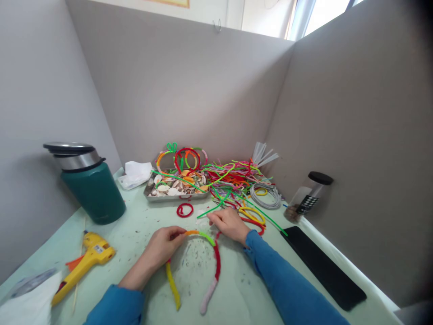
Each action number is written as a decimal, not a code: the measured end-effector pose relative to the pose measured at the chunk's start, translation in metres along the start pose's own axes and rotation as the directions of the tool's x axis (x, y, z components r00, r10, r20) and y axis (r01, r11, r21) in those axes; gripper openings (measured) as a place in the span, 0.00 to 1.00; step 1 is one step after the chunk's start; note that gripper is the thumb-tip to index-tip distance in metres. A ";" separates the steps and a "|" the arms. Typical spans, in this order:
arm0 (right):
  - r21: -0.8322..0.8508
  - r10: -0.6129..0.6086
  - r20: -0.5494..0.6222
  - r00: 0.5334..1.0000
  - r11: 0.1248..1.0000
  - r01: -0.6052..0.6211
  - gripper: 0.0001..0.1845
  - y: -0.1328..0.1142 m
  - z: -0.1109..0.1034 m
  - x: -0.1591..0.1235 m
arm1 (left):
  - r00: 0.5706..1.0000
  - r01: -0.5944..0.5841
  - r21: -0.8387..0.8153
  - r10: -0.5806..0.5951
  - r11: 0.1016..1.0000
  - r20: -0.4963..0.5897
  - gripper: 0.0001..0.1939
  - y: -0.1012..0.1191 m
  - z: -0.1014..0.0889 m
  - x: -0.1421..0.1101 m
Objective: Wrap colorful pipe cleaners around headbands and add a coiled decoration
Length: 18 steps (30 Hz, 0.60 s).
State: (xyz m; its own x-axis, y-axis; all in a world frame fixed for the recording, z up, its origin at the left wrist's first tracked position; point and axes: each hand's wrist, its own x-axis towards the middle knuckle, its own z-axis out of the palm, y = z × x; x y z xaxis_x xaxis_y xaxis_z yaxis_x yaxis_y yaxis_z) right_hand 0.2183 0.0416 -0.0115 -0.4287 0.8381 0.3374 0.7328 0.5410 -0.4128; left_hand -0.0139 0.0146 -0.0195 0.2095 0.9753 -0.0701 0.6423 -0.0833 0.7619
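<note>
A headband (214, 257) wrapped in fuzzy pipe cleaners lies as an arch on the pale green table (142, 225); its bands run yellow, orange, green, red and pink. My left hand (164, 246) pinches the arch near its orange top. My right hand (229, 224) rests on the table just right of the arch's top, fingers curled and pressed together by a small white piece; what it holds is unclear. A small red ring (184, 210) lies just beyond both hands.
A heap of coloured pipe cleaners (237, 178) and a metal tray of shells (176, 186) sit at the back. A green jug (91, 185) and a yellow glue gun (84, 262) are at left. A black slab (323, 266) and a jar (309, 196) are at right. Grey partitions enclose the table.
</note>
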 end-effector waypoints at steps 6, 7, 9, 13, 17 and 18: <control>-0.212 0.102 -0.177 0.979 0.967 -0.139 0.16 0.006 0.003 0.007 | 1.000 0.021 -0.051 -0.021 0.998 -0.006 0.20 0.004 -0.001 -0.003; -0.216 0.088 -0.151 0.985 0.969 -0.119 0.18 0.007 0.006 0.009 | 0.999 0.037 -0.047 -0.037 0.998 -0.003 0.21 0.006 -0.001 -0.004; -0.227 0.086 -0.087 0.992 0.968 -0.104 0.14 0.009 0.011 0.011 | 0.998 0.063 -0.054 -0.064 0.997 -0.002 0.24 0.008 -0.002 -0.005; -0.158 -0.036 -0.062 0.997 0.987 0.026 0.10 0.005 0.015 0.009 | 0.996 0.084 -0.152 -0.088 0.985 -0.024 0.26 0.006 -0.002 -0.002; -0.118 -0.304 0.007 0.953 0.946 0.303 0.10 -0.010 0.016 0.000 | 0.993 0.097 -0.179 -0.108 0.979 -0.049 0.27 0.007 -0.003 -0.002; -0.136 -0.317 0.020 0.948 0.939 0.316 0.10 -0.014 0.016 -0.001 | 0.995 0.081 -0.181 -0.090 0.980 -0.041 0.26 0.008 -0.003 -0.002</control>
State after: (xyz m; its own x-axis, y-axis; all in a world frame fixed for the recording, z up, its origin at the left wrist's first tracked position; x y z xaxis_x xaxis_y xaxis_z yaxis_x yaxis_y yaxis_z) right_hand 0.1998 0.0342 -0.0198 -0.6490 0.6249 0.4339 0.6240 0.7635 -0.1662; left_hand -0.0113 0.0122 -0.0110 0.1209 0.9863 -0.1118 0.5127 0.0344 0.8579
